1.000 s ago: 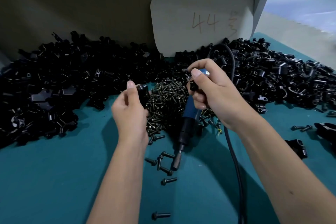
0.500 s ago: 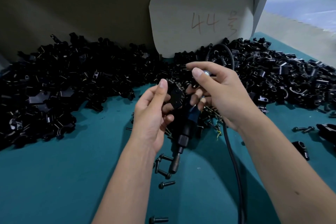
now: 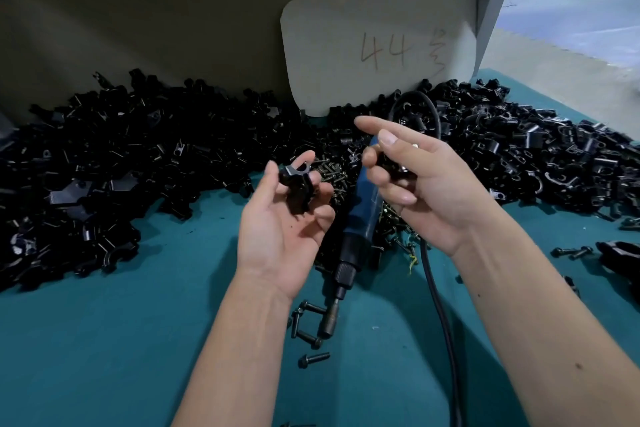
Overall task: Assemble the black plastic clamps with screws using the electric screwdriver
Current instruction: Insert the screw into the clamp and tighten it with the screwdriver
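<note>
On the teal worktop [image 3: 104, 340], head view: left hand [image 3: 280, 229], palm up, fingers curled round a black plastic clamp [image 3: 296, 184]. Right hand [image 3: 426, 191], forefinger extended, remaining fingers curled round a small dark part with a metal glint; which part, cannot tell. Electric screwdriver [image 3: 360, 218], blue body, lying between the hands, bit toward the viewer, black cable [image 3: 440, 315] trailing. Loose screws [image 3: 313, 359] beside the bit. Clamp heaps [image 3: 121, 156] left and right. Card marked "44" [image 3: 377, 45] upright behind.
</note>
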{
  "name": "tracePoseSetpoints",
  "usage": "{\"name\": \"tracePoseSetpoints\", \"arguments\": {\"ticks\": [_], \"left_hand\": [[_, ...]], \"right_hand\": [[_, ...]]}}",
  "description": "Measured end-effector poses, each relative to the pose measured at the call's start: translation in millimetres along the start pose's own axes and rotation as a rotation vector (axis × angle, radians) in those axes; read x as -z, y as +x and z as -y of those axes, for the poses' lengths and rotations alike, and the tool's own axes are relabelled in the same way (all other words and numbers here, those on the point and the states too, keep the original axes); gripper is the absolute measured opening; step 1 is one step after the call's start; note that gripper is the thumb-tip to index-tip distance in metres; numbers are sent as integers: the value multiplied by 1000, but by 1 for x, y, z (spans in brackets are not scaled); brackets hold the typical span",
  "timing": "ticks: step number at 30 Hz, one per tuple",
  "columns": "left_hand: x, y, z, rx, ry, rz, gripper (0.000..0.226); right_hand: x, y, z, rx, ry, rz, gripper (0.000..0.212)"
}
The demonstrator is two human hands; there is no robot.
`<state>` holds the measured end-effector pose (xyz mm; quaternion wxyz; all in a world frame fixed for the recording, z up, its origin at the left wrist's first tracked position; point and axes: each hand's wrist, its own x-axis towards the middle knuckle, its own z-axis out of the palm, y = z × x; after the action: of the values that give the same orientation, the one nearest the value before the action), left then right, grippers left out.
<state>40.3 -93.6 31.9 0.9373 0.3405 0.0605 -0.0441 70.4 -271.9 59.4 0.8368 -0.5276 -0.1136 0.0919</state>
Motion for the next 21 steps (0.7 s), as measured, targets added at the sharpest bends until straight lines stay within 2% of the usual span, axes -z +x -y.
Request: {"name": "tracePoseSetpoints", "arguments": {"ticks": [2, 5, 8, 11, 16, 19, 21], "left_hand": [[3, 1, -2, 0, -5, 7, 48], [5, 2, -4, -61, 106, 6, 29], [6, 4, -2, -139, 195, -13, 31], [5, 4, 2, -150, 153, 15, 28], [4, 6, 7, -278, 272, 1, 32], [4, 5, 6, -344, 353, -33, 32], [4, 4, 4, -312, 368, -36, 34]], "right_hand": [[1, 0, 1, -22, -19, -10, 27], [-1, -2, 3, -85, 65, -13, 27], [-4, -4, 5, -112, 243, 25, 31], [-5, -3, 4, -94, 214, 4, 36], [-4, -2, 0, 3, -1, 30, 39], [-3, -1, -3, 152, -358, -3, 48], [-3, 0, -5, 263, -578, -30, 50]]}}
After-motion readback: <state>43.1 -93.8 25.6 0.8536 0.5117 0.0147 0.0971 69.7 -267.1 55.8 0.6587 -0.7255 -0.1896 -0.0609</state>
